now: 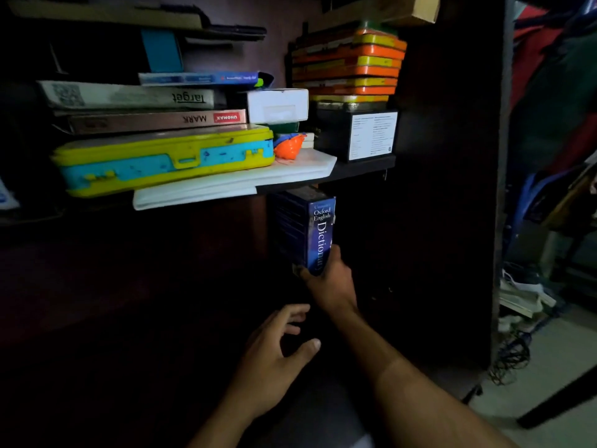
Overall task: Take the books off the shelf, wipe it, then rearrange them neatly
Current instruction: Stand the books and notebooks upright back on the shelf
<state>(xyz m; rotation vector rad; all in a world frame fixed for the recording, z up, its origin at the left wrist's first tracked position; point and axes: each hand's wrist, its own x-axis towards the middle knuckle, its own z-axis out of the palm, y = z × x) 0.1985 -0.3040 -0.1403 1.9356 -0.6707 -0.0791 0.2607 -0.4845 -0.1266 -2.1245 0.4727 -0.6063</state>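
A yellow-and-blue case (164, 161), stacked books (155, 119) and papers (239, 182) crowd the shelf (358, 168) overhanging the dictionary (318, 232). The right hand (329, 282) grips its lower end upright beneath; the left hand (274, 360) hovers nearby, fingers loosely spread.

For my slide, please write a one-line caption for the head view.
Right hand grips an upright blue dictionary under a cluttered shelf; left hand hovers open nearby.

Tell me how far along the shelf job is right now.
Early, it seems. Done: nothing clearly shows; no wiping cloth is visible. In hand: the right hand grips the upright dictionary under the upper shelf; the left hand hovers open. Left: the book stack and yellow case sit there.
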